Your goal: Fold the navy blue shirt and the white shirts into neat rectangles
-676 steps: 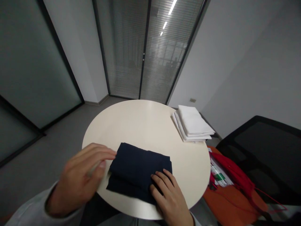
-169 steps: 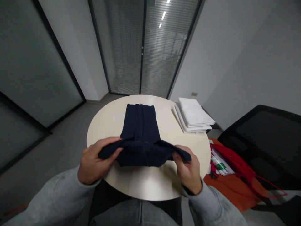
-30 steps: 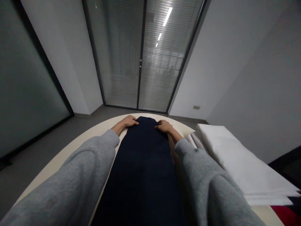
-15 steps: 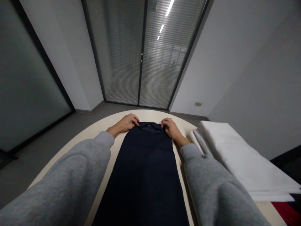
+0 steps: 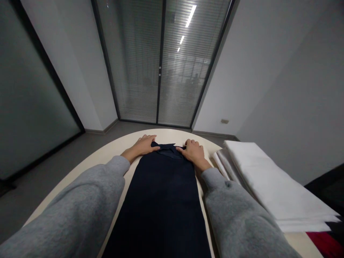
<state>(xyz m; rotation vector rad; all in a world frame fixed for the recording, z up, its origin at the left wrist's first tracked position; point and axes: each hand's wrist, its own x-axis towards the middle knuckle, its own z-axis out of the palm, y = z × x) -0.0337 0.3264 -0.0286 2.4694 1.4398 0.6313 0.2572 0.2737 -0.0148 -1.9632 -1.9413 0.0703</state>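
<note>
A long dark navy garment (image 5: 163, 200), folded into a narrow strip, lies on the pale table and runs away from me. Its far end has a raised, collar-like edge with a small opening. My left hand (image 5: 143, 145) is at the far left corner, thumb over the cloth and fingers on its far side. At the far right corner, my right hand (image 5: 194, 151) has its thumb pointing inward on the edge and its fingers curled behind. The cloth between thumb and fingers is partly hidden on both sides.
A stack of folded white cloth (image 5: 271, 179) stands on the right of the rounded table (image 5: 163, 134). Red fabric (image 5: 326, 244) shows under its near corner. Beyond the table are a glass door with blinds (image 5: 139, 79) and a white wall (image 5: 258, 71).
Both thumbs have shifted inward over the garment's far edge, and the fingers have moved to its far side. The collar-like edge is a little more bunched. The view has tilted slightly.
</note>
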